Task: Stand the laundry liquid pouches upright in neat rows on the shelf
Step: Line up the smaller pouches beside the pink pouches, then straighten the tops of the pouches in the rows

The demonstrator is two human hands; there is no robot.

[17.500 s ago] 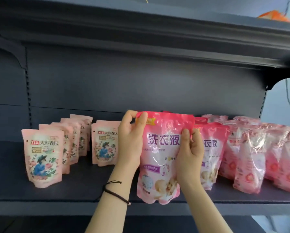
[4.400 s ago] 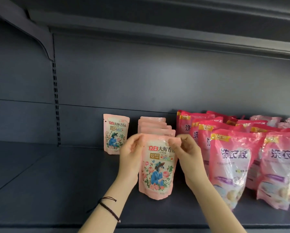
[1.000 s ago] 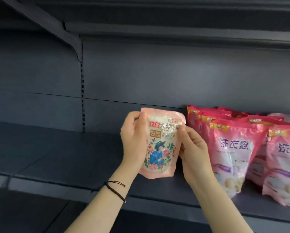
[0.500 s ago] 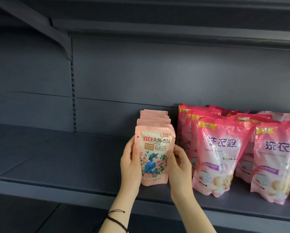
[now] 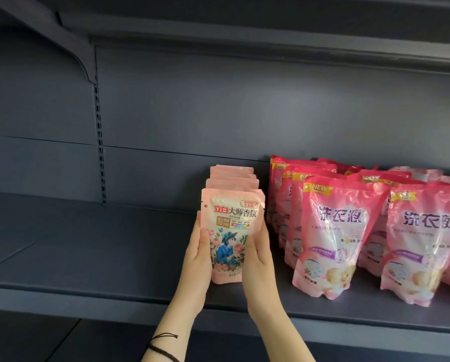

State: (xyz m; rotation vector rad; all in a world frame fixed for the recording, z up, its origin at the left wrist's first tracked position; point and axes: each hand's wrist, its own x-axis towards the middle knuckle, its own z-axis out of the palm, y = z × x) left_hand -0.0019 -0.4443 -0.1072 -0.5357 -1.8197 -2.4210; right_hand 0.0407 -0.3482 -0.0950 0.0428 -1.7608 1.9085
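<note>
Dark grey shelf (image 5: 88, 246) boards run across the view, and nearest the camera, below the front edge, a forearm wears a black cord bracelet (image 5: 163, 344). Just past that edge the left grip (image 5: 199, 253) and right grip (image 5: 257, 259) are clamped on the two sides of one small pouch (image 5: 231, 231), thumbs lying on its printed face and the other fingers hidden behind it. The pouch is upright and faces outward, its base at the boards close to the front edge; whether it already bears its own weight I cannot tell. Behind it a row of matching pouches (image 5: 231, 176) runs toward the back panel (image 5: 218, 113), only their tops showing. Toward the shelf's right end, rows of large pink pouches (image 5: 333, 236) stand, some leaning a little. The step in hand looks like seating this pouch as the front of its row. The next move calls for squaring it with those behind, then loosening both grips slowly to check that it does not topple.
</note>
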